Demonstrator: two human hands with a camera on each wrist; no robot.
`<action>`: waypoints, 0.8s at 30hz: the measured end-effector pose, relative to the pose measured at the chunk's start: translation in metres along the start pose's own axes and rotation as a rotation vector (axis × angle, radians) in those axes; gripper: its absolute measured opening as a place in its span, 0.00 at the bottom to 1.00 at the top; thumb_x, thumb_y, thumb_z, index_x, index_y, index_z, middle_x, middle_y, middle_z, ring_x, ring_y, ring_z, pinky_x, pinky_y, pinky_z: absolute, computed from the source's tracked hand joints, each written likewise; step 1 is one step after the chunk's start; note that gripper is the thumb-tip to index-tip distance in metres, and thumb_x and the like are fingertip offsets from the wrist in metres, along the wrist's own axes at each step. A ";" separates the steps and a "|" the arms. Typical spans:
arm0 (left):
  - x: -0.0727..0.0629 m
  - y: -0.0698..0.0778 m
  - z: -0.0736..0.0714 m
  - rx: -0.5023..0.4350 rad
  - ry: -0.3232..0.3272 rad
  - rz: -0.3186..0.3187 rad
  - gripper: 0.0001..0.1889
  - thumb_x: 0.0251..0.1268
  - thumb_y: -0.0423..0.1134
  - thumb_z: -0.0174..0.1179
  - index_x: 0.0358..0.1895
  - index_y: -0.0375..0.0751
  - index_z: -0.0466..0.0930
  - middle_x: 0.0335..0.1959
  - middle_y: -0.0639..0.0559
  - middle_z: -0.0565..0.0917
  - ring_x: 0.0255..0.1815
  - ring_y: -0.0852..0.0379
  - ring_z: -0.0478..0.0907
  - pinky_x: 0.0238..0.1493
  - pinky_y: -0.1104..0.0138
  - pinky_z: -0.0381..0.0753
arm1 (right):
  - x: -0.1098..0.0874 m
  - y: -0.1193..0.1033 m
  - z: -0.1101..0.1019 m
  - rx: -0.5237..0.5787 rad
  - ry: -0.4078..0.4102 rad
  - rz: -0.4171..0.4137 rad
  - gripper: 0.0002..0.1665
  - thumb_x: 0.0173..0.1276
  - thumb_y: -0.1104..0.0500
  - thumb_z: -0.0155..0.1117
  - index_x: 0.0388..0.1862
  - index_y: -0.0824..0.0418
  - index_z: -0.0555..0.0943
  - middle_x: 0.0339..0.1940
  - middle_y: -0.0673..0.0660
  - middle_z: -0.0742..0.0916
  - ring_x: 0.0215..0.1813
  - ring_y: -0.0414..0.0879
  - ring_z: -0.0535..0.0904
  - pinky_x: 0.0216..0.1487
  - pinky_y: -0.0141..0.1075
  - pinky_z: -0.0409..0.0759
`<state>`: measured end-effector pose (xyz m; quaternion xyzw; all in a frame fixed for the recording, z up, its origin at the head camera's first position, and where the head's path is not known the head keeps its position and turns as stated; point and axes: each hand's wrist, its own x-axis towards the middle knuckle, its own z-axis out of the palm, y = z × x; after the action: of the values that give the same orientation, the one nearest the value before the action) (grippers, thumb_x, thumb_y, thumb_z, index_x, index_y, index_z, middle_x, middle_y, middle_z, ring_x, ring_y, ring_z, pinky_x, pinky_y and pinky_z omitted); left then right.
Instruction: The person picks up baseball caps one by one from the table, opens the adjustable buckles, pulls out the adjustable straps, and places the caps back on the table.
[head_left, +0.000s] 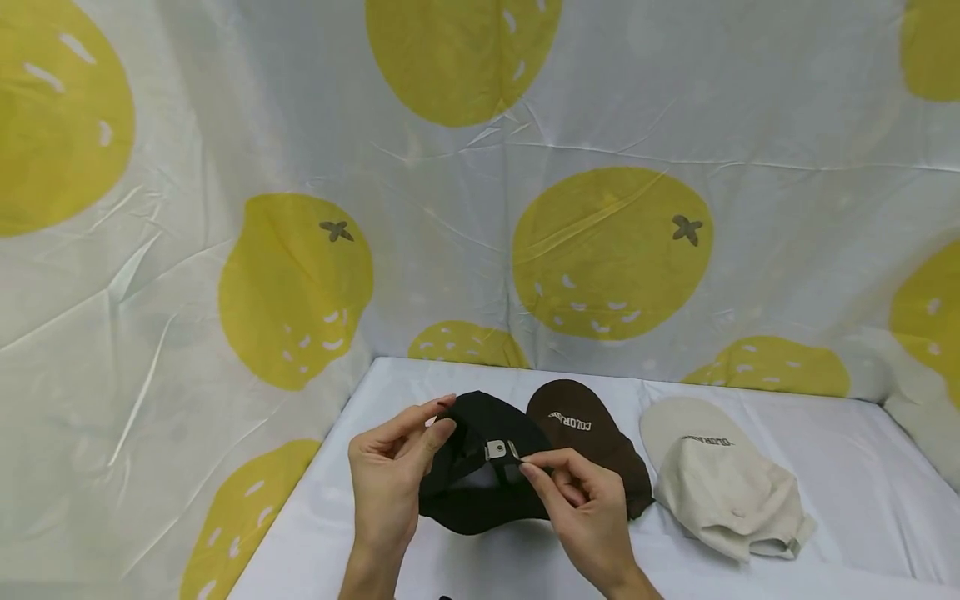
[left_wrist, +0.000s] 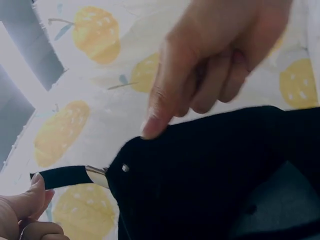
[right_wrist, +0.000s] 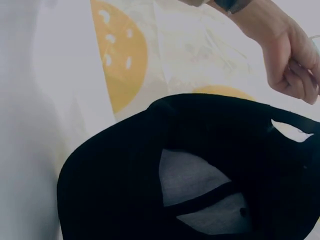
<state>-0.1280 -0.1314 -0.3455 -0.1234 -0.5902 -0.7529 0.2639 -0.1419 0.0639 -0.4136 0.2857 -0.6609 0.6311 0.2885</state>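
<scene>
Plainly, cap strap [left_wrist: 66,177] between right fingers [head_left: 558,459].

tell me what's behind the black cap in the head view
The brown cap lies partly behind it, showing on the right; farther back are the white table and lemon-print curtain. The black cap and right hand cover the brown cap's lower left, so that part can't be seen.

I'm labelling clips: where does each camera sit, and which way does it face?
Head: worn on the head, facing forward and down at the black cap; left hand and right hand show.
Left wrist: on that wrist, facing the cap's strap, probably tilted upward, as a light strip shows; both hands visible.
Right wrist: on that wrist, close on the cap, lemon-print cloth behind; one hand shows, side unclear.
Head and left wrist share the cap and both hands.
</scene>
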 end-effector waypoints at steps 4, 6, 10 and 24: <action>-0.008 -0.005 -0.006 0.184 -0.020 0.018 0.13 0.58 0.23 0.72 0.47 0.31 0.90 0.14 0.53 0.53 0.17 0.58 0.46 0.19 0.62 0.48 | 0.001 -0.001 -0.001 0.005 -0.001 0.013 0.16 0.59 0.78 0.73 0.39 0.60 0.88 0.13 0.49 0.61 0.15 0.40 0.53 0.15 0.22 0.52; -0.013 -0.010 -0.008 0.265 -0.039 0.055 0.14 0.57 0.24 0.73 0.47 0.33 0.91 0.14 0.52 0.56 0.17 0.58 0.47 0.18 0.63 0.51 | 0.001 -0.001 -0.001 0.011 -0.003 0.021 0.16 0.60 0.78 0.72 0.39 0.60 0.87 0.13 0.49 0.61 0.15 0.40 0.53 0.15 0.22 0.52; -0.026 -0.026 -0.010 0.358 -0.084 0.164 0.15 0.53 0.22 0.74 0.46 0.35 0.92 0.14 0.52 0.60 0.15 0.59 0.51 0.14 0.71 0.51 | 0.001 -0.001 -0.001 0.011 -0.006 0.034 0.16 0.60 0.78 0.72 0.39 0.60 0.87 0.13 0.49 0.62 0.15 0.40 0.54 0.15 0.23 0.52; -0.034 -0.057 0.000 0.442 -0.023 0.605 0.16 0.50 0.15 0.72 0.44 0.26 0.90 0.15 0.55 0.63 0.15 0.68 0.53 0.15 0.79 0.50 | 0.001 -0.001 -0.001 0.024 -0.006 0.016 0.17 0.59 0.79 0.72 0.40 0.61 0.88 0.12 0.49 0.62 0.14 0.40 0.53 0.14 0.22 0.52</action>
<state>-0.1306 -0.1137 -0.4098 -0.2405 -0.6784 -0.4938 0.4880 -0.1423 0.0647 -0.4123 0.2856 -0.6564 0.6406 0.2780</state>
